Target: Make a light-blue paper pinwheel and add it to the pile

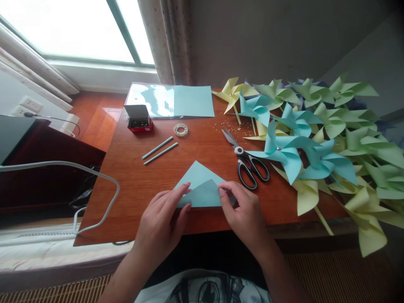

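A light blue sheet of paper [202,195] lies at the table's front edge, its near part folded up over the far part. The far corner points away from me. My left hand [166,214] grips the left side of the paper, thumb below and fingers along the fold. At the right side, my right hand [241,206] pinches the folded corner between thumb and forefinger. Just beyond my right hand lie black-handled scissors [245,158] with their blades slightly apart.
Many blue, green and yellow paper pinwheels [285,153] cover the right side. Beyond the paper are two paper sticks [160,150], a tape roll [181,130], an open red box [139,124] and blue sheets [194,101]. A white cable [117,191] crosses the left edge.
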Motion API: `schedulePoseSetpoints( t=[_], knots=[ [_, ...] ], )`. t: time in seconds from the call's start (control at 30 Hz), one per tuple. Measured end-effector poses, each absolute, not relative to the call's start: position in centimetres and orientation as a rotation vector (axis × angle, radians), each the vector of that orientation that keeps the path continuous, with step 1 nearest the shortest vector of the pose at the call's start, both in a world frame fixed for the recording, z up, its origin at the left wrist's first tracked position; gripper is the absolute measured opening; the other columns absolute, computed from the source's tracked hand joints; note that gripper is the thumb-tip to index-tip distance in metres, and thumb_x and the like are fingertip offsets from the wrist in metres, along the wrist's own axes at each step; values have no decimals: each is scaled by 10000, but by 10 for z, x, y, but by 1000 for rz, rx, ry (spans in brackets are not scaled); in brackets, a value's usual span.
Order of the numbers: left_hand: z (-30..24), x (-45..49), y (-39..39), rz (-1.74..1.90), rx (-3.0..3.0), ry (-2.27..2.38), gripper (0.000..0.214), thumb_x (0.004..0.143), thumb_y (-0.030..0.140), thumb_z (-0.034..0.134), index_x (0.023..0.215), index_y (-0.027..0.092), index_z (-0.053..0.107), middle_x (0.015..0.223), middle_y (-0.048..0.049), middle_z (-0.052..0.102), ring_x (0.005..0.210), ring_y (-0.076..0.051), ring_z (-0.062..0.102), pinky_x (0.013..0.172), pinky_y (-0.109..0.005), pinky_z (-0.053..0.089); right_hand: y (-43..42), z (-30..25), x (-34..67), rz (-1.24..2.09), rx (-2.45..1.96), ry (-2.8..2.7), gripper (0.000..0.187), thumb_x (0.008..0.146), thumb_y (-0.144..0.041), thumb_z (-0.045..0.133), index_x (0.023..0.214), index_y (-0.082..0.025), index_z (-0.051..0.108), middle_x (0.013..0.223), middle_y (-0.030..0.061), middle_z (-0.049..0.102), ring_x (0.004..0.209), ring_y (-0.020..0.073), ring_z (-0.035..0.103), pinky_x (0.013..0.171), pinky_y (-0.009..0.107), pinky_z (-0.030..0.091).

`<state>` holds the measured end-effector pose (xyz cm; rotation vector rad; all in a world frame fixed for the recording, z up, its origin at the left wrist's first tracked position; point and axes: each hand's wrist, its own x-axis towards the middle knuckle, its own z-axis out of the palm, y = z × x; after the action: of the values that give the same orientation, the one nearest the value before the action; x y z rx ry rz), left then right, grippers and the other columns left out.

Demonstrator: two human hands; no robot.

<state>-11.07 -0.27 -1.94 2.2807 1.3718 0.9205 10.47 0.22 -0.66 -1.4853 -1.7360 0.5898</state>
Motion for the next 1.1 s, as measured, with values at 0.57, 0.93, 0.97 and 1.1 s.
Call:
schedulePoseSetpoints(
  t=[0.57,0.93,0.97,1.1],
  knots=[
    [-5,-71,-23,513,2687,1444,511,950,324,552,1408,97,555,1498,-184,544,1380,-382,508,1158,-552,287,53,-2,92,361,-1762,-2083,139,925,-196,582,976,-202,711,931,67,753,862,247,694,770,347,510],
    [-9,-71,-21,388,2648,1474,536,978,433,511,1398,109,588,1490,-163,562,1384,-365,501,1173,-538,272,76,-3,83,406,-1389,-2392,361,943,-97,505,1267,-159,652,1251,95,681,1151,276,558,1047,423,468],
    [-9,-71,-20,385,2645,1477,539,979,442,506,1390,105,595,1487,-167,563,1389,-367,495,1176,-540,269,76,-1,82,406,-1377,-2414,359,946,-96,500,1264,-163,652,1242,95,682,1153,275,555,1049,426,465],
    [-13,-70,-18,359,2633,1481,540,986,466,489,1356,97,624,1480,-188,565,1412,-373,468,1186,-555,256,78,4,81,436,-1369,-2458,334,938,-106,506,1230,-162,659,1132,107,691,1118,283,558,1019,437,478]
  ],
)
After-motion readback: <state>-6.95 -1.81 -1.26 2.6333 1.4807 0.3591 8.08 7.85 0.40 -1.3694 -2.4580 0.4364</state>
